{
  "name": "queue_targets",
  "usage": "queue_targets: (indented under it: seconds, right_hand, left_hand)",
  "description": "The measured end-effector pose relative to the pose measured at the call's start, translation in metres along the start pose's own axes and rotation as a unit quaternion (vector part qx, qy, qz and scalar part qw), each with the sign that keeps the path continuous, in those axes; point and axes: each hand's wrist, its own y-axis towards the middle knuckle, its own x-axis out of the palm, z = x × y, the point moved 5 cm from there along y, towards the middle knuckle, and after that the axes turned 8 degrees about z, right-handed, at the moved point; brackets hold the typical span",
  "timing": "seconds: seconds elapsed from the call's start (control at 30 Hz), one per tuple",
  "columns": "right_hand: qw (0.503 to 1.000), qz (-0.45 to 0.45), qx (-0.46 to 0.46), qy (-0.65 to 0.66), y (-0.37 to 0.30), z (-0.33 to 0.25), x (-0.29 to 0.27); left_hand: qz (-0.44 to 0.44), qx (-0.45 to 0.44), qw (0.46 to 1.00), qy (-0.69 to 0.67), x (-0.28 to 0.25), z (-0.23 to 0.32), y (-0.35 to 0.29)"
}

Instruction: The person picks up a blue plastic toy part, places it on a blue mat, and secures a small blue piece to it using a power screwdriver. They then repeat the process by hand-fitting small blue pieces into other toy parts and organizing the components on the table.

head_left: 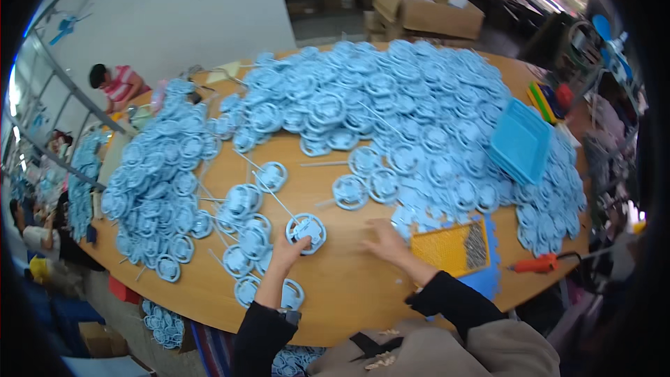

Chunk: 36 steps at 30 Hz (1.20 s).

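Note:
My left hand (285, 255) is closed on the edge of a round light-blue plastic part (308, 222), with the thumb on top of it. A thin pale rod (273, 194) reaches from that part toward the far left. Apart from it, my right hand (384, 241) hovers over the bare wood with its fingers spread and nothing visible in them. Beside the right wrist lies a yellow tray (434, 246) of small pieces, with grey ones (477, 243) at its right end. Several similar round parts (254, 239) lie left of my left hand.
A large heap of blue parts (391, 91) covers the far side of the wooden table (342, 272). Another heap (160, 160) spreads along the left. At the right are a blue basket (520, 141) and an orange corded tool (536, 264). A co-worker (124, 86) sits at the far left.

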Motion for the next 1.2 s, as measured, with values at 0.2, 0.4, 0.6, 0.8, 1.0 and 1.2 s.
queue_targets:
  seconds: [0.2,0.4,0.6,0.8,1.0,1.2]
  right_hand:
    - [0.99,0.035,-0.01,-0.133,0.06,0.061,-0.048]
    - [0.968,-0.076,-0.064,-0.232,0.096,0.049,-0.026]
    - [0.994,0.027,0.002,-0.102,0.093,0.049,-0.033]
    - [0.982,-0.113,-0.109,0.107,0.036,-0.027,-0.043]
    - [0.943,-0.111,0.098,-0.297,0.035,0.095,-0.113]
    - [0.968,-0.031,0.088,-0.232,0.024,0.15,-0.099]
  left_hand:
    - [0.336,0.127,0.884,0.299,-0.092,0.043,0.069]
    - [0.104,0.232,0.933,0.254,0.036,-0.011,0.014]
    - [-0.03,-0.051,0.992,-0.114,0.148,-0.025,-0.042]
    - [-0.027,-0.214,0.901,-0.377,0.171,-0.011,-0.039]
    - [-0.055,-0.218,0.914,-0.338,0.143,-0.055,-0.058]
    - [-0.017,-0.264,0.909,-0.321,0.126,-0.054,-0.074]
